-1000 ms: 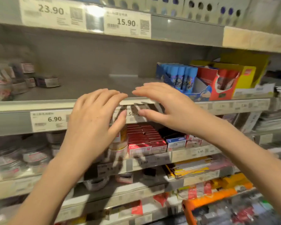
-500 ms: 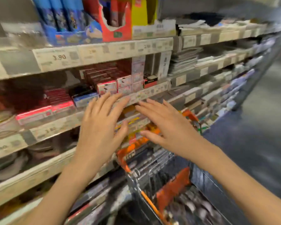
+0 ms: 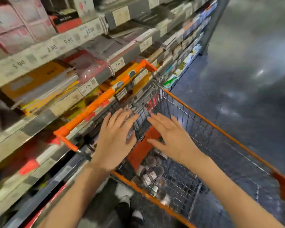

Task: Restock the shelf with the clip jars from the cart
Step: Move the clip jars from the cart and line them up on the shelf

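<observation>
Several small round clip jars (image 3: 152,176) with dark lids lie in the bottom of a wire shopping cart (image 3: 220,130) with orange trim. My left hand (image 3: 116,139) hovers over the cart's near end, fingers straight and spread, holding nothing. My right hand (image 3: 172,137) is beside it, above the jars, fingers also straight and empty. Both palms face down. The store shelf (image 3: 44,48) with price tags runs along the left.
The cart's orange handle (image 3: 92,109) lies close against the shelf edge. Shelves hold red boxes (image 3: 15,27), notebooks and folders (image 3: 44,86). A dark shiny aisle floor (image 3: 245,66) opens to the right. My shoes (image 3: 128,204) show below the cart.
The view has swung down and right from the upper shelves to the cart. Both hands dropped from the shelf front to above the cart basket, staying open and empty.
</observation>
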`<state>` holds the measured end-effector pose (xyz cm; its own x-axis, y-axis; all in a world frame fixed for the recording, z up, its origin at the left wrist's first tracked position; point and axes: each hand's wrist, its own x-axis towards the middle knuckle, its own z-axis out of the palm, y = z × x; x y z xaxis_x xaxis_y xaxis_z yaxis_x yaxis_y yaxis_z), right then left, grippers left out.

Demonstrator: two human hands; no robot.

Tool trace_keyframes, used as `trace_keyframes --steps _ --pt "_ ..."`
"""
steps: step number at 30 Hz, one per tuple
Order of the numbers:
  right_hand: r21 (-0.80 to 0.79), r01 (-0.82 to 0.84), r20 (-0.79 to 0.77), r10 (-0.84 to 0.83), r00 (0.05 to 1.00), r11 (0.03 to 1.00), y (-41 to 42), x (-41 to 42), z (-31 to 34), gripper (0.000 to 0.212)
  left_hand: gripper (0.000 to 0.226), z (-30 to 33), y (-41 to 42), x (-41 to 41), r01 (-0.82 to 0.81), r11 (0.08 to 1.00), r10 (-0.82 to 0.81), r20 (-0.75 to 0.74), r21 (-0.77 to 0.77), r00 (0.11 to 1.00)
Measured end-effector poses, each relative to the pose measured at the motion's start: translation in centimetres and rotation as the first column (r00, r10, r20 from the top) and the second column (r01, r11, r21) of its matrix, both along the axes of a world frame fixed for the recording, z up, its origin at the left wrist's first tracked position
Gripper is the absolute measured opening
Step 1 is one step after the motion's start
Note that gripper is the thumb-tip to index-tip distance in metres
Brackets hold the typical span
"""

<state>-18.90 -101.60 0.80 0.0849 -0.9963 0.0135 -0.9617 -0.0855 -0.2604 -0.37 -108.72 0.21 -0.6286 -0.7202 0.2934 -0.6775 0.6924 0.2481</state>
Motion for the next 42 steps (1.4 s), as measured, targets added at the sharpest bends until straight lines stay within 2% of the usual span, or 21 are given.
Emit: trace_keyframes --steps 5,10,15,18,21,23,31,39,42 --pt "0.039 0.155 -0.001 -0.155 0.988 0.987 1.6 -1.7 -5.5 0.066 0.049 -5.0 -1.3 -3.3 0.112 0.985 -0.12 0.057 0.129 0.991" --pt "0.129 0.291 0.074 -0.301 0.951 0.948 3.3 -2.9 -11.7 0.064 0.049 -10.6 -2.8 -6.5 0.232 0.937 -0.271 0.126 0.262 0.954" --pt "0.322 0.365 0.066 -0.406 0.912 0.873 3.7 -3.9 -16.5 0.085 0.053 -15.1 -4.2 -9.0 0.353 0.866 -0.417 0.121 0.355 0.901" --pt "0.331 0.417 0.07 -0.463 0.883 0.846 4.0 -4.3 -19.2 0.067 0.061 -17.3 -4.7 -10.5 0.432 0.794 -0.519 0.109 0.427 0.847" --pt "0.385 0.431 0.059 -0.488 0.871 0.816 4.2 -4.3 -21.3 0.063 0.062 -19.3 -4.8 -11.7 0.39 0.747 -0.555 0.18 0.538 0.812" --pt "0.422 0.429 0.046 -0.491 0.87 0.799 4.3 -4.4 -22.6 0.064 0.061 -20.9 -4.7 -12.1 0.391 0.719 -0.574 0.173 0.574 0.801" --pt "0.559 0.447 0.065 -0.575 0.816 0.698 5.1 -6.1 -28.1 0.066 0.058 -27.4 -3.9 -12.6 0.332 0.717 -0.545 0.197 0.613 0.815" --pt "0.68 0.335 0.099 -0.534 0.839 0.653 6.2 -6.4 -34.4 0.067 0.066 -32.4 -2.0 -13.3 0.256 0.662 -0.616 0.317 0.704 0.721" --pt "0.696 0.331 0.119 -0.557 0.822 0.637 6.9 -6.4 -36.6 0.065 0.066 -34.4 -1.4 -12.9 0.238 0.648 -0.625 0.326 0.724 0.709"
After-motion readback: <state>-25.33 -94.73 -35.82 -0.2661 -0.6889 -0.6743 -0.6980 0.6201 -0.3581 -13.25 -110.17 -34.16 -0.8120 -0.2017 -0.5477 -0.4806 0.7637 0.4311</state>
